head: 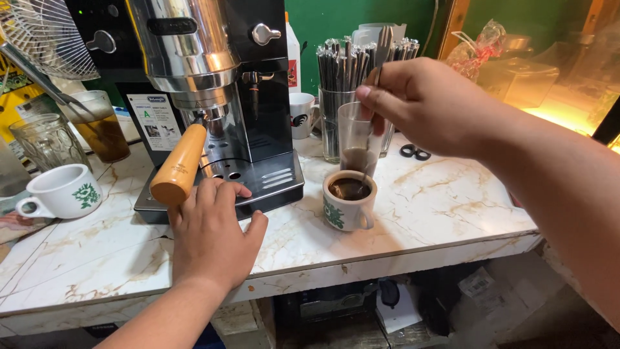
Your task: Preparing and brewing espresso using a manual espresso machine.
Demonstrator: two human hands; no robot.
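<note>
Right hand [429, 106] pinching a spoon [371, 139] that's dipped in the coffee cup [349, 201], left hand [210, 236] resting flat and loose on the marble counter [439, 200] near the espresso machine [219, 97]

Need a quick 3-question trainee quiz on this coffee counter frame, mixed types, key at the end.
1. True or false: the right hand holds a spoon that dips into the cup of dark drink.
2. Where does the left hand rest?
A. on the empty white cup
B. on the counter at the espresso machine tray, beside the wooden handle
C. on the fan
3. What fills the glass holder behind the cup?

Key:
1. True
2. B
3. Dark straws
</note>
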